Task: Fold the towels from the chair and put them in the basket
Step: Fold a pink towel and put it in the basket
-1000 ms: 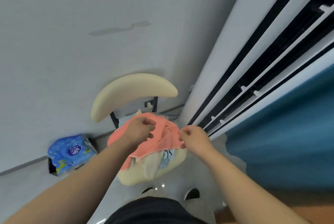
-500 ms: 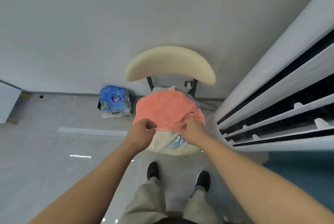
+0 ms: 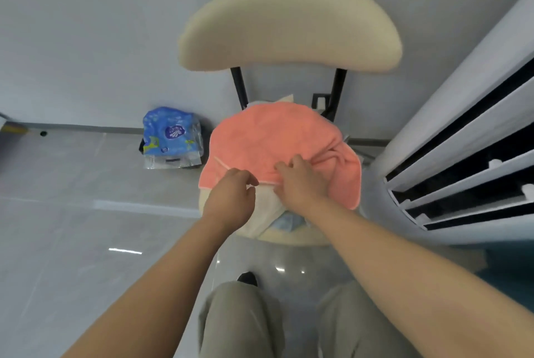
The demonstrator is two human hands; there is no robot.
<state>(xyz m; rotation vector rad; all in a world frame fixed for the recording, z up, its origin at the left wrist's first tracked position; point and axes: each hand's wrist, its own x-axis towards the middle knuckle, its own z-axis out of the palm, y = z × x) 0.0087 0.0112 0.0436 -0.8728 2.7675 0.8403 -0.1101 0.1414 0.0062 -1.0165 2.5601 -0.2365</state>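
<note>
Close together, left hand (image 3: 230, 200) and right hand (image 3: 299, 182) apparently pinch the pink towel (image 3: 274, 137).

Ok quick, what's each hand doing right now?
Left hand: closed, pinching the pink towel at its near edge.
Right hand: closed, gripping the same edge.

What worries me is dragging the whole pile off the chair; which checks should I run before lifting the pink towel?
1. Right hand grips the pink towel at its near edge: ok.
2. Left hand pinches the same edge: ok, its fingers are curled at the hem.
3. The pink towel lies topmost on the chair: ok.
4. The pink towel is free of the cream cloth and the blue-patterned cloth beneath it: cannot tell.
5. Basket in view for the drop: not ok, none is visible.
</note>
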